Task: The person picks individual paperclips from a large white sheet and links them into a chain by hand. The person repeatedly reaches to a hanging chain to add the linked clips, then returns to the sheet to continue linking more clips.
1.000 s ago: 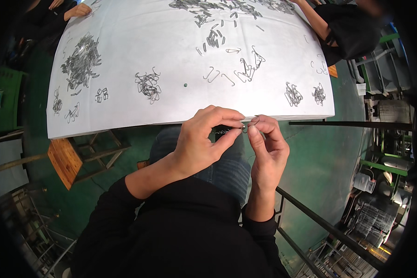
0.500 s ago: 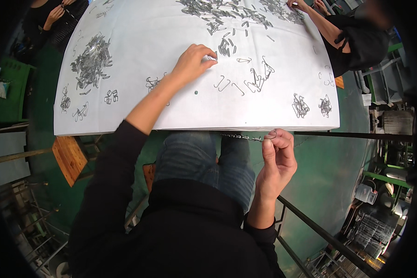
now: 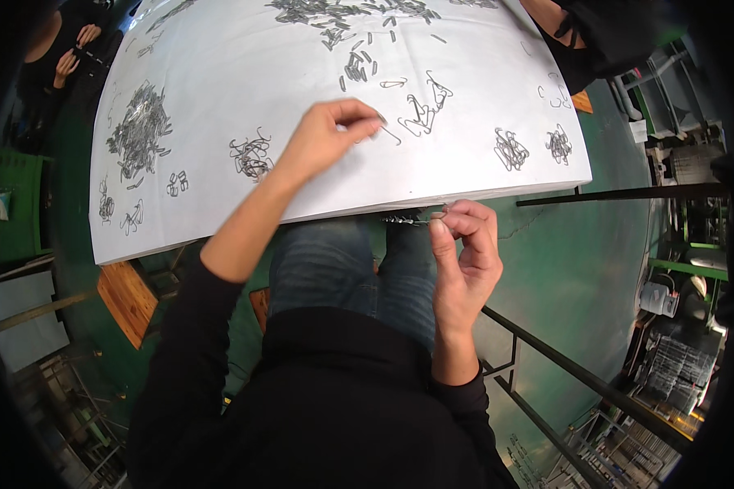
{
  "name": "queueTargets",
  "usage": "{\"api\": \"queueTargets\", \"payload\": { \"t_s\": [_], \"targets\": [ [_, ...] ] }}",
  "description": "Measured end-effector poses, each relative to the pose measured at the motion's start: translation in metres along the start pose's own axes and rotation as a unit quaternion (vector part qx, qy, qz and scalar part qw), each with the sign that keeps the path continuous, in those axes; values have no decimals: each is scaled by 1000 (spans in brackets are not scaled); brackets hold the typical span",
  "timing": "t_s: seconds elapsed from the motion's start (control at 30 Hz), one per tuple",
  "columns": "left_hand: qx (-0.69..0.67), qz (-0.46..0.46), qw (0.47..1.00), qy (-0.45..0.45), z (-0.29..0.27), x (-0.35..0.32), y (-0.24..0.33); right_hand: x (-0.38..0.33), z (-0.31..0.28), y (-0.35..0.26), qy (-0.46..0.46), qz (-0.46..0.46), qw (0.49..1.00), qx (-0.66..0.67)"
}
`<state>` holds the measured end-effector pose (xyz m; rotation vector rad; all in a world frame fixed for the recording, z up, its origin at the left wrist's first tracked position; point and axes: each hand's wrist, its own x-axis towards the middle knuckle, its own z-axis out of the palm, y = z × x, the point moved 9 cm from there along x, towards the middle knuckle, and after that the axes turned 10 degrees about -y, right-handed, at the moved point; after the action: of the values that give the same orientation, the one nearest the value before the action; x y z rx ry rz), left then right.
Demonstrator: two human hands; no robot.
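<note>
I've got my left hand (image 3: 326, 138) pinching a thin bent wire hook (image 3: 390, 133) on the white sheet-covered table (image 3: 220, 81); right hand (image 3: 465, 244) grips a short metal-clip chain (image 3: 404, 219) below the edge (pick-up step, I reckon). Next: bring it w/ care to the chain.

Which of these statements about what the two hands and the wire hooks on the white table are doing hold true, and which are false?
1. The left hand pinches a wire hook on the white table. True.
2. The right hand lies flat on the table. False: it is below the table's edge, above the lap, holding a small metal piece.
3. Both hands touch each other. False: they are apart.
4. Loose piles of hooks lie on the table. True.
</note>
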<state>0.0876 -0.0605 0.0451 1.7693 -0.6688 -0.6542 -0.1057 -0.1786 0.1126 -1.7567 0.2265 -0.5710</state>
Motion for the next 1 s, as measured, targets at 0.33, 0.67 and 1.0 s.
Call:
{"api": "queueTargets", "payload": {
  "t_s": [0.33,0.67,1.0],
  "targets": [
    [-152,63,986,-5,50,-59,86,2,3,-11,-5,-47,993,-112],
    [-54,146,987,34,45,-67,94,4,8,-4,-27,-41,993,-107],
    [-50,154,986,24,43,-88,100,136,31,82,-208,4,959,-194]
  ]
}}
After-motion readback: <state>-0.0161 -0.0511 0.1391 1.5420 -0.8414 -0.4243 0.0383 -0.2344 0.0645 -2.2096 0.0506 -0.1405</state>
